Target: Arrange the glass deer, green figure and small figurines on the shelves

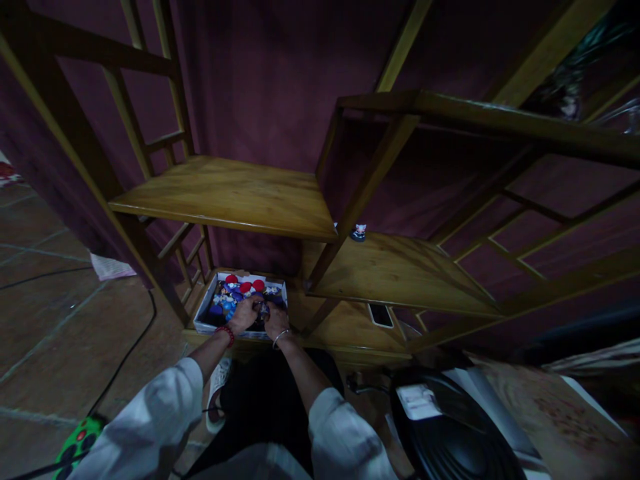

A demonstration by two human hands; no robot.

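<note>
My left hand point(243, 315), with a red bead bracelet at its wrist, and my right hand point(275, 321), with a metal bangle, come together over the front part of a shallow white box point(201, 313). Between them, their closed fingers hold a small dark figurine point(263, 309); its details are too dim to make out. Inside the box lie several small toy figures point(227, 295) in blue, white and dark colours, some with round red parts point(258, 285). My hands cover part of the box's front side.
The box stands on the low board of a wooden shelf unit point(240, 193). Another small figurine point(359, 232) stands on the middle board point(400, 267). A phone point(381, 315) lies on the lower board. A black stool-like seat point(450, 427) is at right, a green power strip point(80, 437) at left.
</note>
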